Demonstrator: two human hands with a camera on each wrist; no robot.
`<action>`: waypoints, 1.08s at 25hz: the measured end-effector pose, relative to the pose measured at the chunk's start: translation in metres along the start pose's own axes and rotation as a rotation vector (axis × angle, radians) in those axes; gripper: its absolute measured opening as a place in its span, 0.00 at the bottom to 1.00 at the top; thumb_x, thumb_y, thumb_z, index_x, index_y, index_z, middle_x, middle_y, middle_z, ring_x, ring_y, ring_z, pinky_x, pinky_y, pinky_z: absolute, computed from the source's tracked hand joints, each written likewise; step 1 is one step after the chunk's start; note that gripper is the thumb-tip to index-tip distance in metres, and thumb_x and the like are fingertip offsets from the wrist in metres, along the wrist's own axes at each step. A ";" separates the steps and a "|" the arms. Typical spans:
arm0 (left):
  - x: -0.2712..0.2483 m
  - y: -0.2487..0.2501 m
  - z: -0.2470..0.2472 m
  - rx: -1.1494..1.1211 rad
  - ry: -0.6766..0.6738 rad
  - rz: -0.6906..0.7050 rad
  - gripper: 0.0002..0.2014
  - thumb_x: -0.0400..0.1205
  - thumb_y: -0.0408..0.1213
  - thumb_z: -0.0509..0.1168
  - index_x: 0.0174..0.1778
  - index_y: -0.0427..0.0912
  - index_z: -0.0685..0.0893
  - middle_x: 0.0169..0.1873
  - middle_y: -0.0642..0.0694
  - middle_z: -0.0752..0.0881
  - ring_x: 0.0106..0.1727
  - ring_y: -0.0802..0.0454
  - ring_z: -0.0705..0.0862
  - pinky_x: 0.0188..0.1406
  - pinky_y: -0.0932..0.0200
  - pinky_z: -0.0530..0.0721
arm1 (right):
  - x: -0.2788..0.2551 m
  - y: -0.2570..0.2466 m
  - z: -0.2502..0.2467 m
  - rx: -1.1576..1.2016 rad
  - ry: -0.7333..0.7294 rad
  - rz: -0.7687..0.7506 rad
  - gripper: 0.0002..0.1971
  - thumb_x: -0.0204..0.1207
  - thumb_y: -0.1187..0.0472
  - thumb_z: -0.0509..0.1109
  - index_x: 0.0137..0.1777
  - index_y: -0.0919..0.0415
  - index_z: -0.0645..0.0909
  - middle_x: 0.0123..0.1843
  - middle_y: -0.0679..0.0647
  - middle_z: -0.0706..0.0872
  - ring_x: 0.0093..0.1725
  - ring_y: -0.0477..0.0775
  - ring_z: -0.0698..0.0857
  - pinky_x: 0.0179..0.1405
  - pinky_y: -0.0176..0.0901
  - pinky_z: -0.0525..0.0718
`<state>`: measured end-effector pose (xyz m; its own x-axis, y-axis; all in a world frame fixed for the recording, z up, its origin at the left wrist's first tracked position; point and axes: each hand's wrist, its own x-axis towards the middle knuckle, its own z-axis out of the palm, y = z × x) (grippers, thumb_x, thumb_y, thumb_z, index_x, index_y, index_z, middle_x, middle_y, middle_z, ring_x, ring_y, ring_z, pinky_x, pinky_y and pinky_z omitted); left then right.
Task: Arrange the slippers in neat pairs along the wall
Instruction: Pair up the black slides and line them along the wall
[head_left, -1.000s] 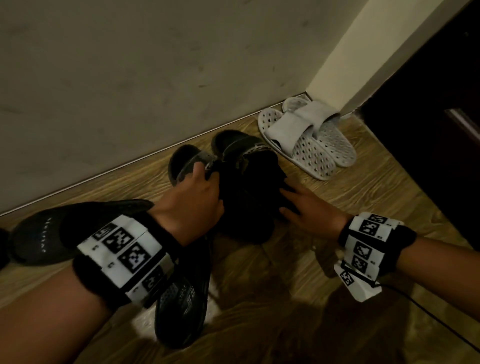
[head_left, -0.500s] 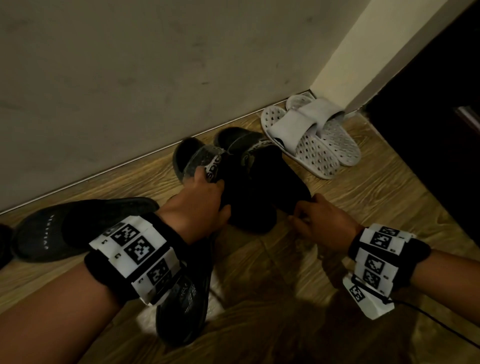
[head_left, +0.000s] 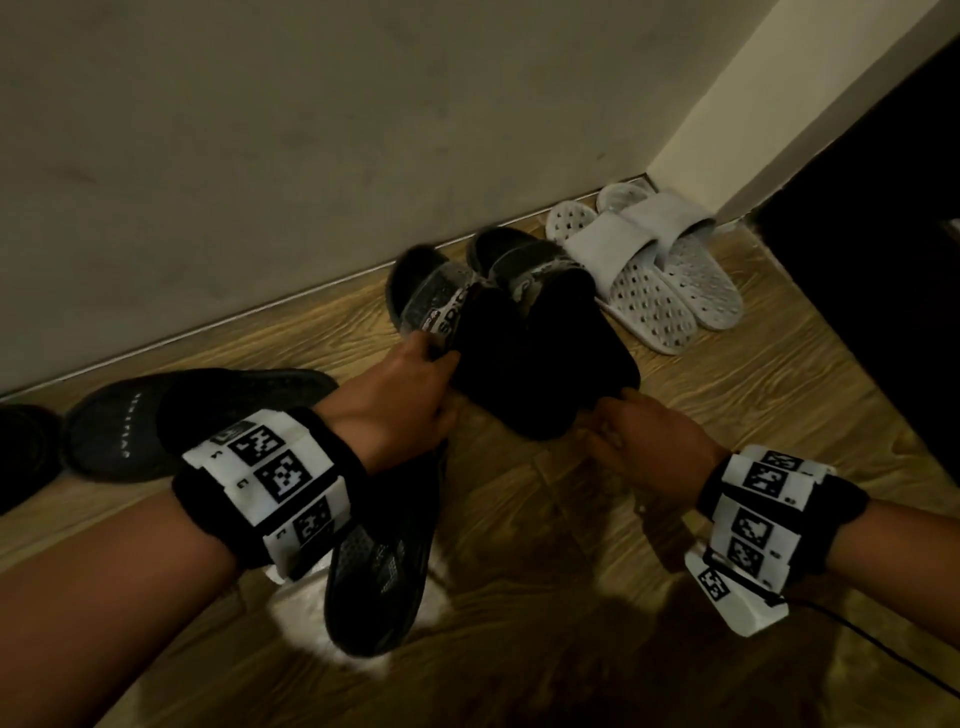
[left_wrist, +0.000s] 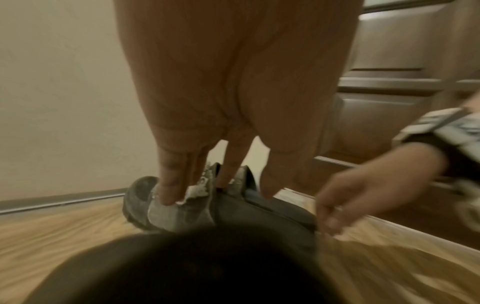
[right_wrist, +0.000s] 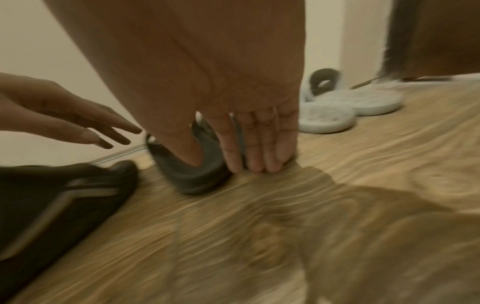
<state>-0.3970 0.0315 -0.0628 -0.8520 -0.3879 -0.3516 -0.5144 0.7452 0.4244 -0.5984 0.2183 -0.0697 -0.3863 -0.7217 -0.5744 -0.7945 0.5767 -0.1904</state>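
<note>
Two hands on the black slippers (head_left: 519, 332)
Left hand (head_left: 400, 400) and right hand (head_left: 644, 447), fingers straight, press them near the wall (head_left: 260, 156).

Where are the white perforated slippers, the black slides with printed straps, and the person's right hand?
white perforated slippers (head_left: 623, 244), head view, strap.
black slides with printed straps (head_left: 441, 296), head view, left slide's strap.
right hand (head_left: 649, 447), head view, back of hand.

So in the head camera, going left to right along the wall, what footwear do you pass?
A dark shoe cut off at the frame edge → black shoe lying along the wall → black slide pair, both hands on it → white perforated slide pair in the corner.
</note>
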 end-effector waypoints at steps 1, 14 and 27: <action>-0.010 0.001 0.001 0.015 0.005 -0.003 0.27 0.81 0.47 0.60 0.76 0.43 0.71 0.74 0.36 0.68 0.69 0.37 0.78 0.69 0.48 0.80 | -0.003 -0.008 0.001 0.023 0.005 -0.049 0.16 0.80 0.48 0.64 0.57 0.60 0.81 0.56 0.61 0.81 0.54 0.62 0.83 0.52 0.56 0.83; -0.182 -0.021 0.034 0.160 0.091 -0.066 0.32 0.80 0.46 0.57 0.81 0.43 0.62 0.70 0.41 0.73 0.62 0.44 0.80 0.60 0.49 0.82 | -0.048 -0.142 0.047 -0.157 -0.163 -0.457 0.15 0.81 0.46 0.61 0.55 0.55 0.81 0.54 0.54 0.81 0.54 0.56 0.82 0.50 0.53 0.82; -0.258 -0.077 0.061 0.176 -0.067 -0.325 0.24 0.80 0.48 0.62 0.70 0.42 0.72 0.63 0.39 0.77 0.61 0.38 0.80 0.56 0.46 0.79 | -0.079 -0.194 0.067 -0.366 -0.219 -0.536 0.24 0.81 0.42 0.59 0.73 0.51 0.72 0.63 0.54 0.80 0.62 0.56 0.80 0.58 0.46 0.79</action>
<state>-0.1318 0.1072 -0.0559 -0.6359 -0.5876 -0.5005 -0.7273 0.6732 0.1338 -0.3820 0.1888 -0.0407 0.1774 -0.7553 -0.6309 -0.9717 -0.0331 -0.2337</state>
